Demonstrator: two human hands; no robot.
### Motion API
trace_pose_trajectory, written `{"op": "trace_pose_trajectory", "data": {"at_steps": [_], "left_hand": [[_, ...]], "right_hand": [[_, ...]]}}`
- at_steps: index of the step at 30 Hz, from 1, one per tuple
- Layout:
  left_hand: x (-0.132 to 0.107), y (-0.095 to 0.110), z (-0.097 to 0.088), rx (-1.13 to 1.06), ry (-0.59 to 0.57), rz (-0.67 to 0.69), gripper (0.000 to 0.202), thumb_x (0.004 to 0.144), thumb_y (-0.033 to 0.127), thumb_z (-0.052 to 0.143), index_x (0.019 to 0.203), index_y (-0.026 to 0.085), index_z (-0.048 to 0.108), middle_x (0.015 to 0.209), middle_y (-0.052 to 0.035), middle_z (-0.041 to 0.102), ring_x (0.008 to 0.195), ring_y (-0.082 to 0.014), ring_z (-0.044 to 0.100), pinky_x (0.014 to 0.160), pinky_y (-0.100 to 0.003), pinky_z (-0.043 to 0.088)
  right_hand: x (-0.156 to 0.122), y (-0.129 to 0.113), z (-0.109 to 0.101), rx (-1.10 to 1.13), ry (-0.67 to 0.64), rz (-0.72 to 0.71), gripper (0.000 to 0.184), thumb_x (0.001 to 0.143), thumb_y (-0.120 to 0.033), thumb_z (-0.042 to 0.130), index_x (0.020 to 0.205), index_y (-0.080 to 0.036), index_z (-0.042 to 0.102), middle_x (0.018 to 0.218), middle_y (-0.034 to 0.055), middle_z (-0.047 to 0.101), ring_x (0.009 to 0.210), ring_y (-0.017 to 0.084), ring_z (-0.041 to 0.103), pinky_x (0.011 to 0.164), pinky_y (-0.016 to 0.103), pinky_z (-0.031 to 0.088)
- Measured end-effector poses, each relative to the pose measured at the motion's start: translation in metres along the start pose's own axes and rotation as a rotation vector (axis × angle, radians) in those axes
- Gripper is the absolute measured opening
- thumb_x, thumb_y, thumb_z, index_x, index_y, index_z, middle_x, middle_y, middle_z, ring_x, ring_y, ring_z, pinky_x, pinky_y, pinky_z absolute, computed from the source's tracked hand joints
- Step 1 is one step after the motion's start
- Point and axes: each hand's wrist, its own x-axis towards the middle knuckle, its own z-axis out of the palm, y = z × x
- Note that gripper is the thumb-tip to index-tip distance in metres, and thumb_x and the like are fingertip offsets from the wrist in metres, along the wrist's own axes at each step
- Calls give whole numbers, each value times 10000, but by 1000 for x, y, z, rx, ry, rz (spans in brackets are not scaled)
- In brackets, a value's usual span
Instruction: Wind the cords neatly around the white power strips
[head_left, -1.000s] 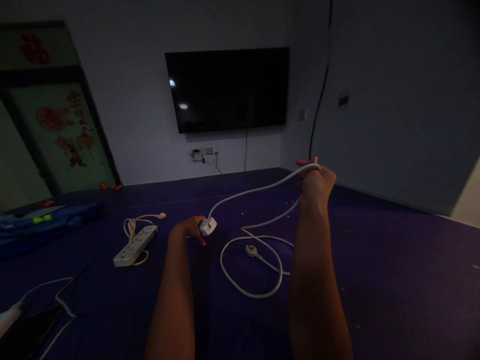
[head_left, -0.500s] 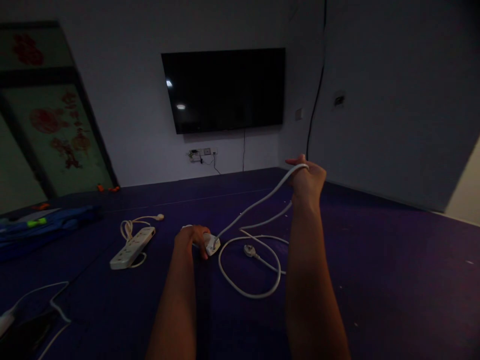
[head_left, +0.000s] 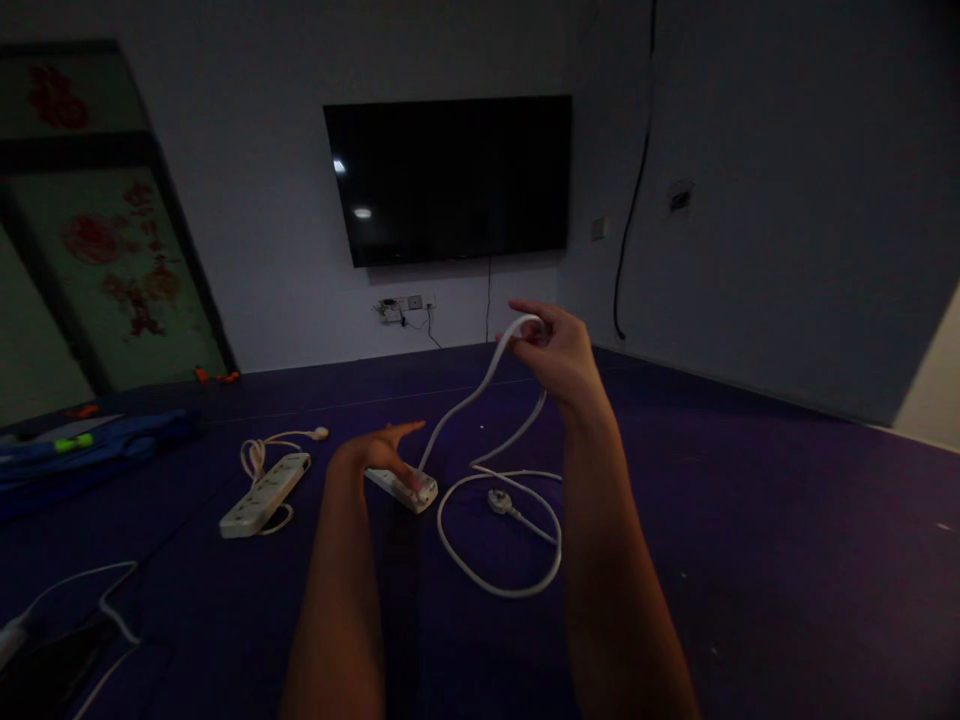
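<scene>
A white power strip lies on the purple floor, partly hidden behind my left hand. That hand has its fingers apart, one stretched toward the cord and the thumb touching the strip's top near its right end. From that end a white power cord rises to my right hand, which holds it in a raised arch, fingers curled round it. Past the hand the cord drops and lies in a loose loop on the floor. Its plug rests inside the loop, prongs facing up.
Left of my arms lies a second power strip with its bundled cord. Farther left are blue cloth and a thin white cable. A television hangs on the far wall above wall sockets.
My right hand has moved left with the cord, bringing the arch closer to the strip. My left hand has loosened from around the strip and spread its fingers.
</scene>
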Motion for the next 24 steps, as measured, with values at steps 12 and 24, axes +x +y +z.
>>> {"op": "trace_pose_trajectory", "data": {"at_steps": [12,24], "left_hand": [[-16,127,-13,-736,464,302,1060,499,279,861,1413,216,329,1247,-182,594,1064,-296,619,908,-475,470],[-15,128,-5,-825,307,212,104,590,116,714,677,140,661,623,-19,667,597,-134,628,698,-324,511]], "right_hand": [[-10,-13,44,222,-368,-260,702,775,-127,501,1421,-340,329,1221,36,527,748,129,493,628,262,472],[-14,-26,57,315,-343,-180,647,826,-172,487,1420,-379,338,1345,14,501,997,170,550,802,321,512]]}}
